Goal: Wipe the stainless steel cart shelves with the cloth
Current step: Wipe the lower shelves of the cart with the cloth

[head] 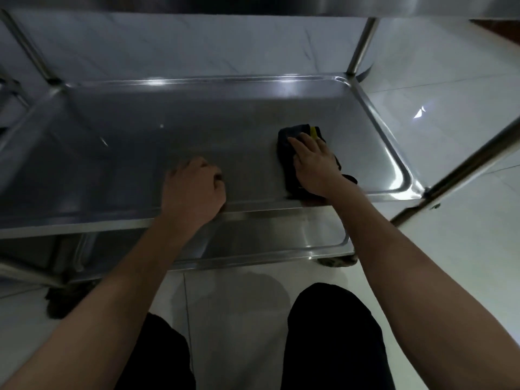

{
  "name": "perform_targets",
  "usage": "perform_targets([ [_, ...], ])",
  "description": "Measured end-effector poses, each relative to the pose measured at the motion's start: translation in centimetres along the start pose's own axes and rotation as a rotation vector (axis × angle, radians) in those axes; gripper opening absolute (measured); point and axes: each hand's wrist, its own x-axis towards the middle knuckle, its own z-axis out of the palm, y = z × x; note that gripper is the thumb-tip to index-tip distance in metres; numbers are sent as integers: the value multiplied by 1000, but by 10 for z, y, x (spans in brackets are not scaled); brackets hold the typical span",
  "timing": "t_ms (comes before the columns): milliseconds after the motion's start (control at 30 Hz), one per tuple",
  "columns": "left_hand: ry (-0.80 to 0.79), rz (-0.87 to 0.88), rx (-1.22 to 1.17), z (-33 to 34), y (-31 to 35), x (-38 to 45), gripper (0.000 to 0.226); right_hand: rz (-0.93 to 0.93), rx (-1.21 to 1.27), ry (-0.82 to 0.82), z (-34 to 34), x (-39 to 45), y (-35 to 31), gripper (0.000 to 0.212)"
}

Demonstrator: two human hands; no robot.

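Observation:
The middle shelf [197,128] of a stainless steel cart fills the view, a shallow tray with a raised rim. A dark cloth [287,144] with a yellow patch lies on its right part. My right hand [312,164] presses flat on the cloth with straight fingers. My left hand [194,190] rests on the shelf near the front rim, fingers curled under into a loose fist, holding nothing. A lower shelf [281,237] shows beneath the front edge.
The cart's upright posts stand at the far right [361,43], far left [28,49] and near right [472,161]. The upper shelf's edge [394,4] runs overhead. A caster wheel [337,261] sits on the white tiled floor [450,80]. My knees [332,333] are below.

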Motion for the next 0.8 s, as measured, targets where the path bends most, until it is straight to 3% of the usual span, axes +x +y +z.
perform_targets([
  [200, 21, -32, -84, -7, -41, -9, 36, -62, 42, -97, 27, 41, -111, 56],
  [333, -72, -48, -112, -12, -52, -10, 34, -149, 83, -155, 33, 53, -161, 56],
  [600, -49, -64, -100, -14, -43, -12, 22, -162, 101, -151, 44, 63, -151, 56],
  [700, -48, -70, -73, -10, -34, -11, 25, -166, 71, -173, 44, 62, -142, 66],
  [800, -28, -107, -33, -7, -17, -7, 24, -98, 126, -150, 39, 55, -118, 56],
])
